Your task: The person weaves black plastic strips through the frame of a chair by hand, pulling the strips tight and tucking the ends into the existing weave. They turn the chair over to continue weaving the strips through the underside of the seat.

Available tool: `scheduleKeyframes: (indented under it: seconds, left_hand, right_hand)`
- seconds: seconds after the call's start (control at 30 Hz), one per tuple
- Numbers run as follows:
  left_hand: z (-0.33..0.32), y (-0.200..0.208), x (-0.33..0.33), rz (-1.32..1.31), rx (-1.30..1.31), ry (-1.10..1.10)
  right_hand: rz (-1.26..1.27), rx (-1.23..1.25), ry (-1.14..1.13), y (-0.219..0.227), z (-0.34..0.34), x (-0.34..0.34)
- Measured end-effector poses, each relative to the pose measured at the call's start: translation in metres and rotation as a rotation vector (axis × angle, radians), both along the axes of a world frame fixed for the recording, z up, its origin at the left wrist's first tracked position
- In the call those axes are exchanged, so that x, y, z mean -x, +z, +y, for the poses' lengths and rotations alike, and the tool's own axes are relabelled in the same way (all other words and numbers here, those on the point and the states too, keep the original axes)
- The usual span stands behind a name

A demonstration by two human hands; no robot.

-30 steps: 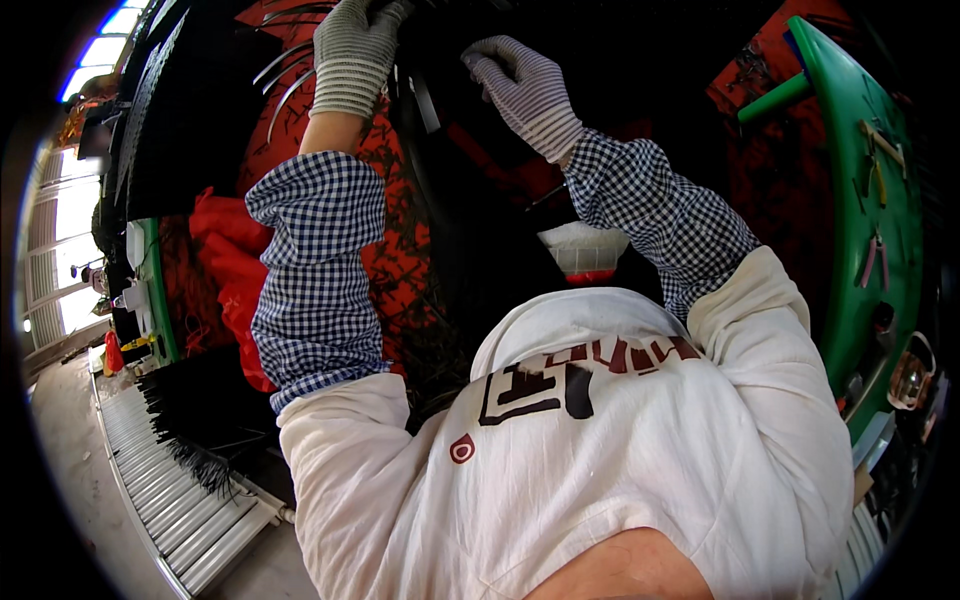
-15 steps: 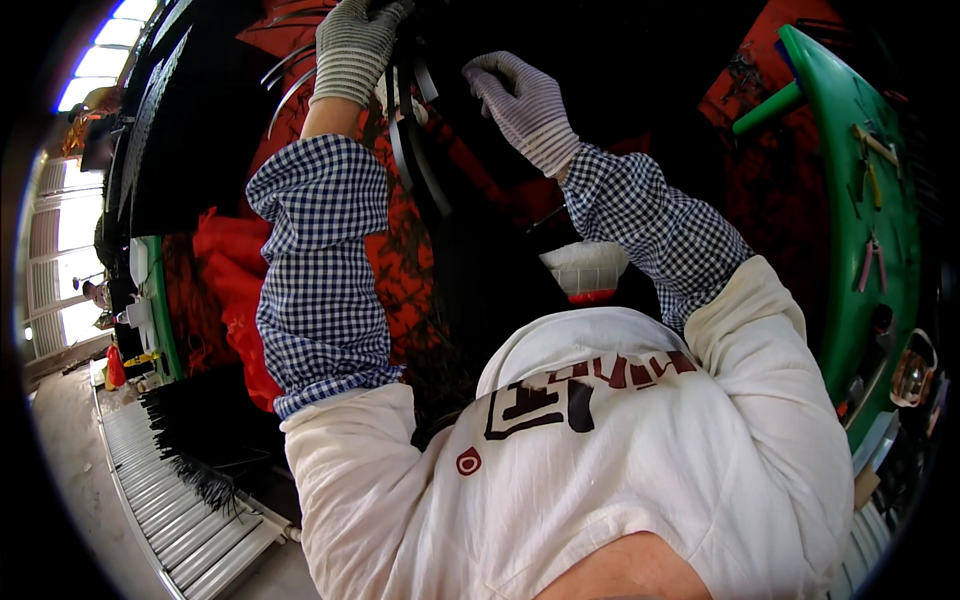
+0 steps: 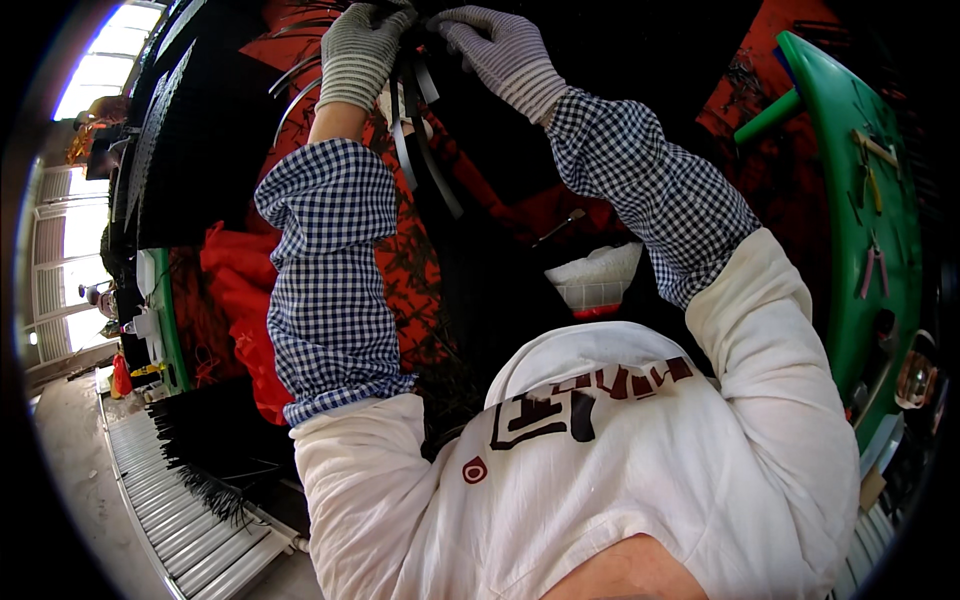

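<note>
Both my hands wear grey-and-white striped knit gloves and meet at the top of the view, before a large black piece whose details are lost in the dark. My left hand [image 3: 362,58] is closed at its edge, fingers bent around flat black strips [image 3: 432,165] that hang below it. Fingertips nearly touching the left ones, my right hand [image 3: 505,58] curls its fingers in a pinch; what lies in them is too dark to make out. More curved thin strips [image 3: 292,72] stick out left of my left hand.
A thin tool [image 3: 560,227] and a white mesh-like bundle [image 3: 597,278] lie near my body. On the right, a green table [image 3: 845,200] carries pliers [image 3: 874,270] and a hammer [image 3: 877,147]. Red cloth [image 3: 240,290] hangs left, above a roller conveyor [image 3: 190,510].
My right hand has moved up and left to meet my left hand, its fingers now bent at the black piece. My left hand stays nearly where it was.
</note>
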State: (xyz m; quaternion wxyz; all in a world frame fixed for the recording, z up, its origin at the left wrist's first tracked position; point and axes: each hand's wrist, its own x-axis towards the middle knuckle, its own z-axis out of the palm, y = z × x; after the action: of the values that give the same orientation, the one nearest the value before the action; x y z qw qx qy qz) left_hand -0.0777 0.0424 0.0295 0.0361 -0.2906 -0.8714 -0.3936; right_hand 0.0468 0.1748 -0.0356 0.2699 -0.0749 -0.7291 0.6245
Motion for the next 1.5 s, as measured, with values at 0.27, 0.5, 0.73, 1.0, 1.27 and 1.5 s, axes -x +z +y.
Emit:
scheduleKeyframes:
  seconds: [0.27,0.5,0.73,1.0,1.27,1.5]
  left_hand:
    - [0.002,0.001,-0.014,0.044,-0.018,-0.064]
    - [0.000,0.001,-0.013,0.067,-0.015,-0.053]
    - [-0.002,0.001,-0.008,0.066,-0.017,-0.030]
    - [0.002,-0.004,0.008,0.103,-0.055,-0.113]
    - [0.004,-0.003,0.013,0.030,0.008,-0.071]
    - [0.005,0.002,0.003,0.026,-0.030,-0.079]
  right_hand:
    - [0.045,0.264,0.092,-0.005,0.000,0.004]
    - [0.056,0.073,0.055,-0.004,0.001,-0.007]
    - [0.237,-0.250,0.057,-0.018,-0.014,-0.011]
    - [0.031,0.149,0.241,-0.017,-0.013,-0.025]
    - [-0.166,0.268,0.186,-0.017,-0.015,-0.031]
    - [-0.261,0.128,0.105,-0.020,-0.013,-0.029]
